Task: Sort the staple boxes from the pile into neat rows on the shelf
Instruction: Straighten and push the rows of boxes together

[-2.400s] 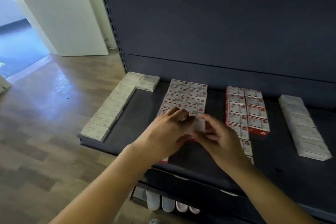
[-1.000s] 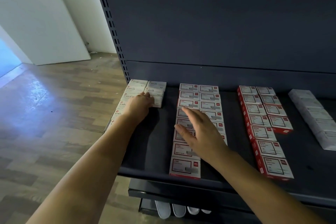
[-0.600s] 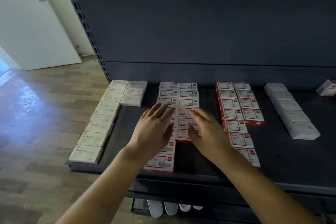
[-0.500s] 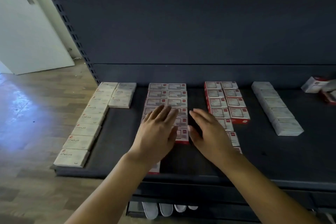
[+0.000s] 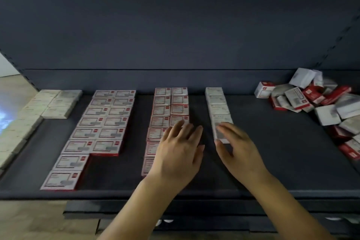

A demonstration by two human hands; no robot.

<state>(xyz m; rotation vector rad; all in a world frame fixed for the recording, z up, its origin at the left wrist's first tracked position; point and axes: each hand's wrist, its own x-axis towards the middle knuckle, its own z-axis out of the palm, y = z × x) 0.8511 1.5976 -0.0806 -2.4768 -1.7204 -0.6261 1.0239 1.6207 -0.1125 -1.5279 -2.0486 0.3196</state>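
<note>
Staple boxes lie in rows on the dark shelf point(image 5: 272, 161). A two-wide block of red-and-white boxes point(image 5: 101, 122) runs front to back at centre left. A second red-and-white block point(image 5: 169, 103) sits in the middle, partly hidden by my left hand point(image 5: 179, 154), which hovers over it with fingers spread and holds nothing. A single row of white boxes point(image 5: 218, 107) lies to its right, and my right hand point(image 5: 237, 150) is open over that row's front end. A loose pile of mixed boxes point(image 5: 315, 101) lies at the far right.
Pale white boxes point(image 5: 52, 103) form rows along the shelf's left end. A dark back panel point(image 5: 175, 25) rises behind the shelf. Wooden floor point(image 5: 11, 87) shows at the left, and a lower shelf point(image 5: 136, 214) sits beneath the front edge.
My view and both hands have shifted right along the shelf. The hands left the centre-left block and now hover over the middle block and white row. The pile has come into view.
</note>
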